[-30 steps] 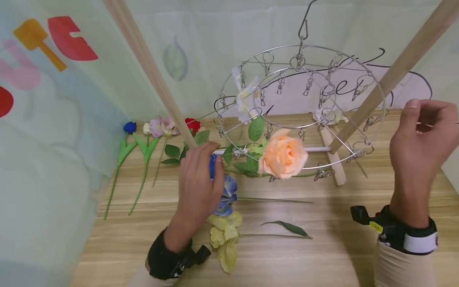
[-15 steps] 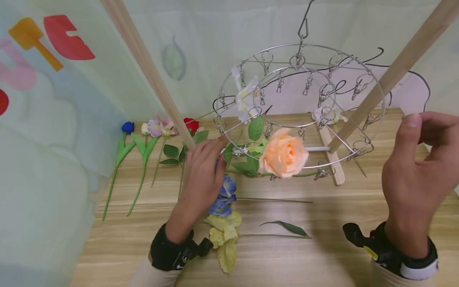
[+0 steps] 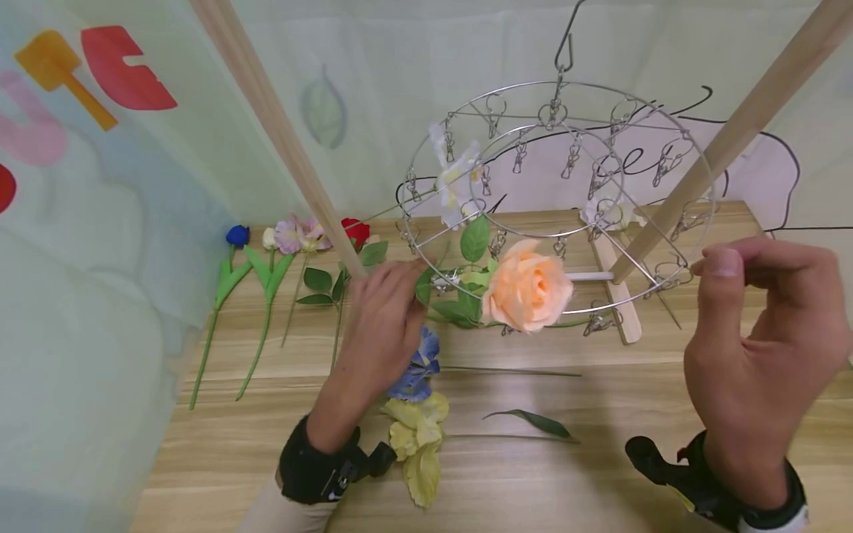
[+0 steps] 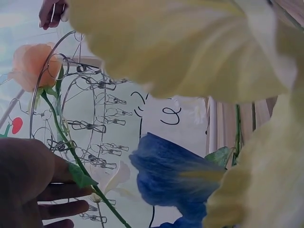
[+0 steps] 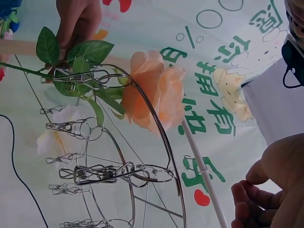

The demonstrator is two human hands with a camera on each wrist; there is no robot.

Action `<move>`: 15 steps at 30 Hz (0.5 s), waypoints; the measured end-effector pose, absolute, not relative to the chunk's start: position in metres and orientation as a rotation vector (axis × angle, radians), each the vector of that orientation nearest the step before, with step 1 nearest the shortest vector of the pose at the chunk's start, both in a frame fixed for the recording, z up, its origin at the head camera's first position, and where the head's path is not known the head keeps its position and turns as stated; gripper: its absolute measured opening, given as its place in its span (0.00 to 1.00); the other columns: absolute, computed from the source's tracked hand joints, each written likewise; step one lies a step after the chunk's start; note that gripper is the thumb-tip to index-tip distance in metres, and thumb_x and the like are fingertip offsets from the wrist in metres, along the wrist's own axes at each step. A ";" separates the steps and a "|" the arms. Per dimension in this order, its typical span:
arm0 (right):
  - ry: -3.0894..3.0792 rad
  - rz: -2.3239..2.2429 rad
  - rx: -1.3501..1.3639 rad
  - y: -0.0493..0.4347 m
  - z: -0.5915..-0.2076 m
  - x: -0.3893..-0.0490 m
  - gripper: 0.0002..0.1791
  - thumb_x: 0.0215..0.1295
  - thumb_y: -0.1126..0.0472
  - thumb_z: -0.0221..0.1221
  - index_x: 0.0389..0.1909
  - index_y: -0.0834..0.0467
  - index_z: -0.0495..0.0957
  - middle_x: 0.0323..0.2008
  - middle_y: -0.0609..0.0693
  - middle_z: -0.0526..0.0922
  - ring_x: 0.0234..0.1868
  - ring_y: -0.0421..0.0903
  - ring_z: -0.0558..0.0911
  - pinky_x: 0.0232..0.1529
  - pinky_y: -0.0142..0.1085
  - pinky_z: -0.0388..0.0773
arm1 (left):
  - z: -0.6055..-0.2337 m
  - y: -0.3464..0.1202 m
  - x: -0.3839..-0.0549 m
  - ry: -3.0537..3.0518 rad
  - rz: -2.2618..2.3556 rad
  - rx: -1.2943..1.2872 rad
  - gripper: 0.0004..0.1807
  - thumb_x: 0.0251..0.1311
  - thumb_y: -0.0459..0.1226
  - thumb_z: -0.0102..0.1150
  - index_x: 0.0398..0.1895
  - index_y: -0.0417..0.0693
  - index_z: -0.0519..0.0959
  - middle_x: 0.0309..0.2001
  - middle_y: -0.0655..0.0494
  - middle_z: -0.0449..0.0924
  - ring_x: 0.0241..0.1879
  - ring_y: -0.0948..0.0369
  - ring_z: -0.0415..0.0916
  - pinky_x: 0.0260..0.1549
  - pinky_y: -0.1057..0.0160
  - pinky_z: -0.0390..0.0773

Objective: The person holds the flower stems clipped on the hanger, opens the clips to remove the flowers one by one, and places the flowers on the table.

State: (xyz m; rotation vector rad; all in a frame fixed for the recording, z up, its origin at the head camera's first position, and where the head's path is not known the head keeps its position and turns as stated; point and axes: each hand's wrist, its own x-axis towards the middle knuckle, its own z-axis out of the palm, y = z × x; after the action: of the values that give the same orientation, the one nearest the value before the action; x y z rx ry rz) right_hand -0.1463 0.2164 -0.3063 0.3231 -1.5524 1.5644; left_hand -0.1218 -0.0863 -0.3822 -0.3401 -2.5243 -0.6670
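A peach rose (image 3: 529,287) hangs in a wire clip (image 3: 445,280) at the front left of a round metal clip hanger (image 3: 603,305). My left hand (image 3: 383,318) is at the rose's leafy stem (image 4: 61,128), just left of the clip; its fingertips meet the stem, partly hidden by a leaf (image 4: 81,176). My right hand (image 3: 766,348) is in the air to the right of the hanger, thumb and forefinger close together, other fingers loosely curled. Nothing shows between them in the right wrist view. A white flower (image 3: 458,185) also hangs on the hanger's left side.
Wooden poles (image 3: 280,141) flank the hanger. On the table (image 3: 506,488) lie a blue flower (image 3: 416,370), a yellow flower (image 3: 420,444), a loose leaf (image 3: 536,423), green-stemmed tulips (image 3: 229,285) and a red rose (image 3: 355,232). Behind hangs a printed cloth (image 3: 373,66).
My right hand has moved down and left, closer to the hanger. The left hand has risen slightly toward the clip, its thumb nearer the fingers. Rose and hanger have hardly moved.
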 end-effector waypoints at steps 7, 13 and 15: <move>-1.517 1.631 0.391 0.212 -0.308 -0.141 0.09 0.67 0.74 0.63 0.38 0.80 0.78 0.35 0.56 0.84 0.35 0.44 0.85 0.45 0.31 0.75 | -0.383 -0.085 -0.121 -2.554 -0.654 -0.373 0.24 0.70 0.30 0.61 0.68 0.39 0.78 0.62 0.45 0.82 0.65 0.48 0.76 0.59 0.45 0.71; -1.515 1.641 0.441 0.206 -0.305 -0.139 0.08 0.66 0.75 0.62 0.37 0.80 0.78 0.35 0.55 0.86 0.35 0.42 0.86 0.44 0.30 0.75 | -0.385 -0.083 -0.120 -2.532 -0.679 -0.400 0.23 0.67 0.28 0.62 0.66 0.39 0.79 0.61 0.45 0.82 0.64 0.47 0.76 0.61 0.44 0.71; -1.534 1.622 0.463 0.206 -0.305 -0.139 0.08 0.67 0.75 0.61 0.37 0.81 0.78 0.35 0.55 0.86 0.36 0.42 0.86 0.45 0.30 0.75 | -0.385 -0.082 -0.120 -2.527 -0.678 -0.410 0.23 0.65 0.27 0.63 0.64 0.39 0.80 0.60 0.45 0.81 0.63 0.47 0.76 0.60 0.44 0.71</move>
State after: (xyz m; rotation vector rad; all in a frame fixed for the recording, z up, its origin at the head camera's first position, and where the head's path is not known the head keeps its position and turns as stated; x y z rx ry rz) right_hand -0.1385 0.2065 -0.3054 0.4635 -1.5344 1.6217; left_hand -0.1204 -0.0819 -0.3851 -0.4097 -2.5267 -0.6779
